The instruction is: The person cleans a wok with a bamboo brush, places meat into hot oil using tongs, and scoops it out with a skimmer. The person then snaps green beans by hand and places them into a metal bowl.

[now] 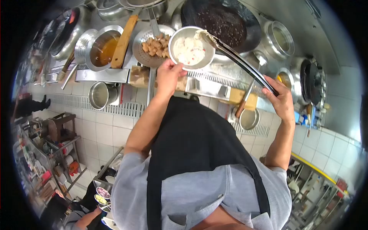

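Observation:
My left hand grips the near rim of a metal bowl that holds pale, battered-looking pieces with red bits. In my right hand are long metal tongs, their far tips over the bowl's upper right rim with some pale food on them. Just left of the bowl, a perforated strainer holds browned pieces. Behind the bowl and to its right stands a large dark wok of dark liquid with small bubbles or specks.
A pot of amber liquid with a wooden piece across its rim stands left. A wooden-handled ladle crosses the counter's front edge. More pots stand right. Another person's arm shows at the lower left.

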Demonstrator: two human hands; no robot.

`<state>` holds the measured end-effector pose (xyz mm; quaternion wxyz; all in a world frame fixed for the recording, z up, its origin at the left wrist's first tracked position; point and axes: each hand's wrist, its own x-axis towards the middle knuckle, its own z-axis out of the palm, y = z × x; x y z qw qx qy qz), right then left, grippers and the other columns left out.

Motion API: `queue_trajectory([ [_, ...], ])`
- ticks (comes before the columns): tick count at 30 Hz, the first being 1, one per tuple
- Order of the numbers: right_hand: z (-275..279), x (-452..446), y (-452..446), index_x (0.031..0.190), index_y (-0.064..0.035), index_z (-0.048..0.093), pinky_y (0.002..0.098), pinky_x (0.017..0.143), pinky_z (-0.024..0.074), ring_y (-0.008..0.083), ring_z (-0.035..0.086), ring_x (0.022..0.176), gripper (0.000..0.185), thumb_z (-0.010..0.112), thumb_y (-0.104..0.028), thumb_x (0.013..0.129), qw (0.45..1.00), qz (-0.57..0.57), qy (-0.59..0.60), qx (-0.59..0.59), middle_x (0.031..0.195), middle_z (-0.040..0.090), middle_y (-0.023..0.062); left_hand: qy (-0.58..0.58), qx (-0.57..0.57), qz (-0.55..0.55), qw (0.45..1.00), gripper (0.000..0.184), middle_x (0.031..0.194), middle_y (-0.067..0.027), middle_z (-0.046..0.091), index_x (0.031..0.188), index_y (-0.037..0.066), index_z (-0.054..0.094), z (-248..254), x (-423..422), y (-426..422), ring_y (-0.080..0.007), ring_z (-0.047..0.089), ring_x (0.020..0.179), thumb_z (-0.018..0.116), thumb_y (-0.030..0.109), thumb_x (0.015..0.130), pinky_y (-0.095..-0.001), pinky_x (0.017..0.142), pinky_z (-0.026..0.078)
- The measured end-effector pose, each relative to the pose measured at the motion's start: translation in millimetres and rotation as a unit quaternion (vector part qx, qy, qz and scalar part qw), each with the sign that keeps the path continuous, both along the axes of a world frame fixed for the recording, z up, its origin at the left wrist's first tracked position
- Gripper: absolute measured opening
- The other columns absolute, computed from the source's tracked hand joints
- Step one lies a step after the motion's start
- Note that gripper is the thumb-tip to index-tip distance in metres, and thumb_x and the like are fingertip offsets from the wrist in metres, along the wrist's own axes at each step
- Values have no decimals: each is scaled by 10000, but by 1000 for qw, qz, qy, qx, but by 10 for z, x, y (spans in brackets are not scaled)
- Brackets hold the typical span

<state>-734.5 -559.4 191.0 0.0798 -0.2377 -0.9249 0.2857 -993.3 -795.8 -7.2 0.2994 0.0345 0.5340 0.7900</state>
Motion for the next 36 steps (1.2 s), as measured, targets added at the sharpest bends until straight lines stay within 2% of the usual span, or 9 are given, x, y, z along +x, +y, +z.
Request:
queue_trajectory([
  [5, -9, -303, 672, 1303, -9, 660, 260, 799, 463, 133, 578, 868, 453, 775, -160, 892, 998, -24, -49, 18, 966, 653, 55, -2, -22, 24, 999, 81, 876, -85, 666, 915, -29, 612, -88, -16, 221, -139, 673, 729, 666, 30, 930, -267, 679, 607],
  [6, -189, -386, 888, 1263, -59, 700, 321, 812, 505, 218, 659, 859, 413, 777, -186, 877, 1000, -5, 25, 7, 1005, 720, 131, 4, -30, 39, 999, 76, 877, -93, 669, 916, -31, 612, -10, 26, 257, -145, 680, 732, 664, 22, 929, -273, 682, 613],
  [9, -475, -849, 1459, 1285, -90, 693, 376, 902, 517, 306, 708, 1002, 455, 763, -283, 880, 997, 28, -54, 55, 1119, 731, 191, -7, -42, 79, 996, 78, 872, -99, 671, 910, -30, 608, -40, 157, 263, -152, 686, 736, 662, 23, 930, -273, 687, 614],
  [15, -975, -1375, 2266, 1316, -119, 674, 441, 979, 506, 399, 658, 1127, 515, 747, -359, 867, 982, -22, -71, 174, 1168, 701, 234, -7, -68, 98, 993, 97, 901, -95, 674, 893, 5, 577, 31, 422, 75, -148, 688, 757, 653, 41, 942, -274, 695, 618],
  [22, -254, -649, 1481, 1345, -82, 656, 353, 951, 498, 261, 700, 1039, 520, 775, -262, 872, 996, -60, -15, 58, 1140, 731, 182, 5, -27, 78, 997, 91, 900, -86, 684, 910, -10, 612, -43, 263, 5, -125, 681, 758, 664, 51, 954, -260, 675, 603],
  [25, -62, -385, 987, 1333, -70, 663, 330, 907, 499, 224, 676, 999, 507, 795, -177, 855, 999, 26, 13, 42, 1095, 721, 154, 19, -31, 65, 997, 95, 847, -70, 679, 883, 2, 613, -58, 143, 57, -110, 669, 733, 670, 40, 948, -250, 669, 589],
  [31, -159, -523, 112, 1300, -71, 677, 362, 842, 509, 290, 672, 904, 456, 773, -193, 870, 994, 94, -56, -5, 1037, 710, 164, 95, -38, 18, 995, 121, 780, -46, 668, 838, 4, 603, 21, 59, 133, -89, 650, 668, 679, 30, 928, -235, 635, 543],
  [32, -121, -501, 89, 1284, -46, 686, 353, 855, 496, 226, 635, 888, 431, 766, -102, 865, 993, 79, -90, 2, 1029, 709, 120, 84, -33, 17, 996, 120, 776, -47, 664, 838, 3, 602, 27, 18, 138, -93, 652, 667, 679, 26, 927, -235, 629, 544],
  [36, 85, -343, 168, 1278, -21, 680, 290, 796, 493, 162, 604, 815, 434, 778, -74, 858, 997, 18, -53, -58, 934, 675, 111, 34, -30, -10, 999, 121, 852, -67, 661, 854, 10, 596, -87, -101, 53, -110, 652, 733, 663, 29, 953, -263, 688, 598],
])
